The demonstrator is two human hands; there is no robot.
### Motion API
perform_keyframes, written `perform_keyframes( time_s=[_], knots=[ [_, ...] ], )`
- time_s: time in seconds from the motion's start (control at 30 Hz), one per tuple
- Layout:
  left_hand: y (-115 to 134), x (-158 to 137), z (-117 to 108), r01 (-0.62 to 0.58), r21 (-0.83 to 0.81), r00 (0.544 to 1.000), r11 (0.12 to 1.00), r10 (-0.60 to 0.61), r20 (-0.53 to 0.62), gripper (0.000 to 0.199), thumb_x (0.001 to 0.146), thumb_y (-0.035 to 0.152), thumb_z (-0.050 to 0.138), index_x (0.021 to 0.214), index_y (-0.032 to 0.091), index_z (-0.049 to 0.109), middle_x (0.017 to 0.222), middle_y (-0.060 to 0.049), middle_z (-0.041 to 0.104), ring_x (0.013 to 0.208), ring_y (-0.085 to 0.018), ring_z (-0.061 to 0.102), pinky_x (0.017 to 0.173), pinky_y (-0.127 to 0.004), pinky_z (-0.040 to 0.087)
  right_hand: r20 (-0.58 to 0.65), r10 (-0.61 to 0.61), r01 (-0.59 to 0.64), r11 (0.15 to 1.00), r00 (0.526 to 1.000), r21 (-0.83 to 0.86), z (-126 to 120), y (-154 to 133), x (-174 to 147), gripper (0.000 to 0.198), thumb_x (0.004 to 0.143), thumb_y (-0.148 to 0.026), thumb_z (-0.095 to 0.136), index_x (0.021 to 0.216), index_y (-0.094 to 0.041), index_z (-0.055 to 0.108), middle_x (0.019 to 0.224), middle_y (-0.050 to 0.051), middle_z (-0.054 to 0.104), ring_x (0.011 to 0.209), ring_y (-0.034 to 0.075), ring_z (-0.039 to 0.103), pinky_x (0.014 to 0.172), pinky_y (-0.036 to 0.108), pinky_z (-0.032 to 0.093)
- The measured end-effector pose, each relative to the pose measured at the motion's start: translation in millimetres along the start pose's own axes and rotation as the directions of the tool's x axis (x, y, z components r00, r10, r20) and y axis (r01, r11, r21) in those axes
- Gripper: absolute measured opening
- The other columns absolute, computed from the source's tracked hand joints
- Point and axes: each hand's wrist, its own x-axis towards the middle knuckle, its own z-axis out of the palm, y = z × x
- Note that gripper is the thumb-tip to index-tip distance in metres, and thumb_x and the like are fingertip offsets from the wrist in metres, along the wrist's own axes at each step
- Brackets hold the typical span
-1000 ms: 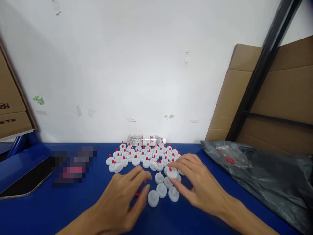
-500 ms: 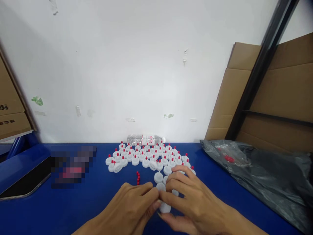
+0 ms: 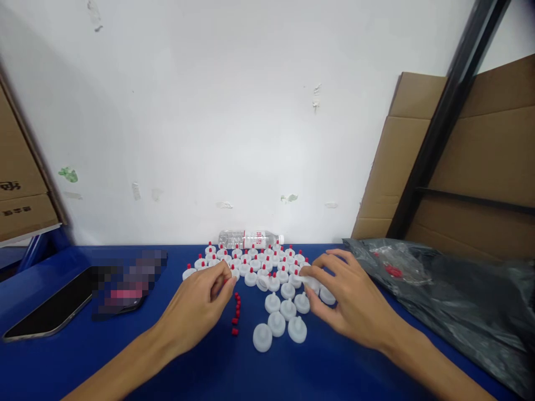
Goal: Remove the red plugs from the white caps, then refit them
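Observation:
My left hand (image 3: 204,295) is closed in a pinch, with a bit of a small red cap (image 3: 226,282) showing between thumb and fingers. Just below it, a short line of loose red caps (image 3: 238,313) lies on the blue table. My right hand (image 3: 340,292) curls its fingers and thumb round a white nozzle lid (image 3: 308,282), partly hidden by the fingers. Between the hands are several white lids without red tips (image 3: 276,323). Behind them spreads a cluster of white lids with red tips (image 3: 251,277).
A clear plastic bottle (image 3: 251,239) lies on its side against the wall. At left rest a phone (image 3: 50,303) and a pixelated item (image 3: 129,284). Dark plastic sheeting (image 3: 468,301) covers the right side, with a clear bag of red pieces (image 3: 393,272) on it. Cardboard (image 3: 384,172) leans behind.
My hands were together over the near white lids and have moved apart. The left went up and left to the red caps, the right up and right to the cluster's edge.

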Motion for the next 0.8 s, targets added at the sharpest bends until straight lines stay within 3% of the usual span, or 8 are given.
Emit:
perform_keyframes(
  time_s=[0.07, 0.2, 0.3, 0.5, 0.8],
  knots=[
    [-9, 3, 4, 0.014, 0.080, 1.000, 0.997, -0.016, 0.021, 0.025, 0.100, 0.038, 0.044, 0.086, 0.022, 0.057, 0.065, 0.004, 0.051, 0.059, -0.016, 0.048, 0.059, -0.029, 0.034, 0.027, 0.043, -0.042, 0.999, 0.999, -0.033, 1, 1, 0, 0.017, 0.091, -0.022, 0.060, 0.106, -0.023, 0.066, 0.092, 0.002, 0.064, 0.086, 0.020, 0.060, 0.099, 0.045, 0.037],
    [-26, 5, 9, -0.017, 0.136, 0.997, 0.991, 0.006, 0.081, 0.024, 0.095, 0.032, 0.049, 0.103, 0.024, 0.070, 0.095, -0.003, 0.070, 0.076, -0.020, 0.062, 0.070, -0.032, 0.043, 0.057, 0.082, -0.077, 0.994, 0.995, -0.076, 4, 4, -2, 0.017, 0.090, -0.020, 0.059, 0.106, -0.023, 0.066, 0.094, 0.002, 0.065, 0.087, 0.020, 0.061, 0.096, 0.043, 0.039],
    [-33, 7, 10, -0.028, 0.139, 0.992, 0.990, 0.010, 0.124, 0.026, 0.092, 0.028, 0.052, 0.103, 0.024, 0.075, 0.098, -0.005, 0.072, 0.080, -0.022, 0.064, 0.072, -0.032, 0.045, 0.062, 0.104, -0.097, 0.990, 0.993, -0.098, 5, 5, -3, 0.017, 0.091, -0.021, 0.058, 0.107, -0.022, 0.065, 0.094, 0.002, 0.065, 0.088, 0.021, 0.061, 0.095, 0.042, 0.040],
    [-31, 10, 8, -0.039, 0.137, 0.985, 0.990, 0.015, 0.170, 0.029, 0.096, 0.033, 0.049, 0.090, 0.022, 0.076, 0.076, -0.003, 0.070, 0.067, -0.020, 0.063, 0.066, -0.030, 0.043, 0.071, 0.127, -0.117, 0.984, 0.989, -0.132, 4, 3, -3, 0.015, 0.095, -0.025, 0.054, 0.106, -0.022, 0.064, 0.092, 0.003, 0.066, 0.082, 0.021, 0.061, 0.088, 0.040, 0.042],
    [-27, 8, 4, -0.082, 0.172, 0.986, 0.982, 0.055, 0.157, 0.029, 0.097, 0.027, 0.046, 0.094, 0.023, 0.075, 0.099, -0.006, 0.072, 0.088, -0.023, 0.066, 0.075, -0.031, 0.047, 0.127, 0.150, -0.126, 0.976, 0.981, -0.179, 0, 5, 0, 0.014, 0.098, -0.028, 0.048, 0.103, -0.021, 0.060, 0.071, 0.000, 0.064, 0.070, 0.021, 0.062, 0.076, 0.036, 0.042]
  ],
)
